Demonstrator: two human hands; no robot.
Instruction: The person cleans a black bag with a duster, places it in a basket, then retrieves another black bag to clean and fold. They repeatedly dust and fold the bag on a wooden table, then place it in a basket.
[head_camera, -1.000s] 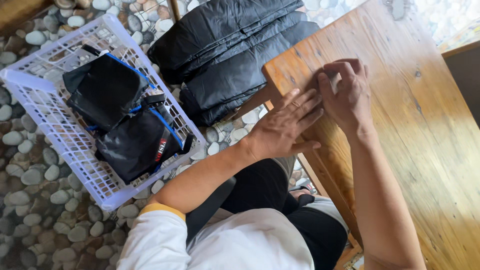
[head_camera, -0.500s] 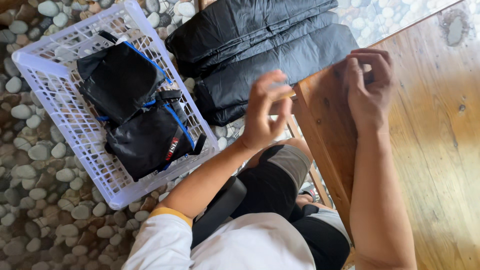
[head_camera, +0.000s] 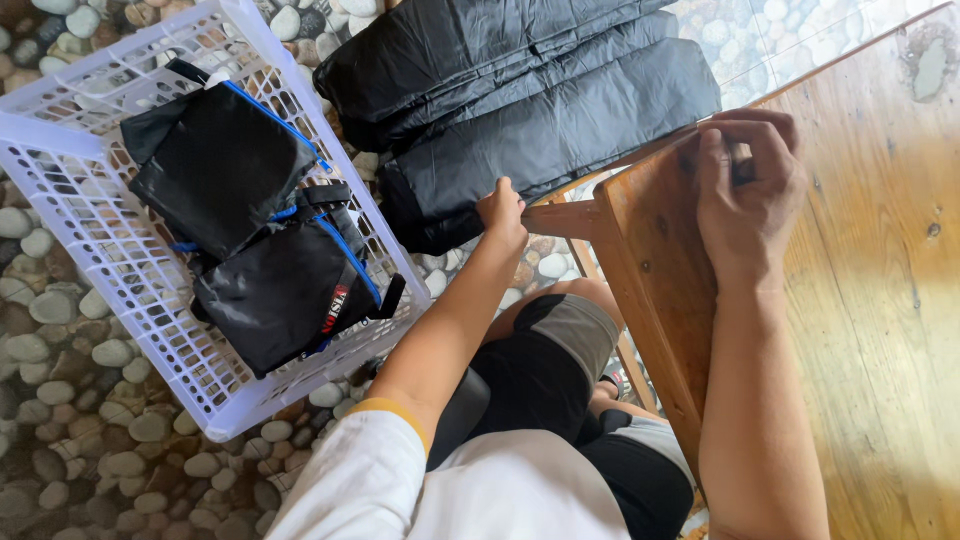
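Now | my left hand closes on the black folded bag beside the worktop | my right hand is curled shut on the worktop's edge.

I am counting two hands of mine: my left hand is reaching to the black folded stack, and my right hand is resting on the surface, of which I am seeing one. One white plastic basket is sitting on the pebbled floor, and it is holding two black pouches with blue trim. I am making out two black padded bundles lying one beside the other.
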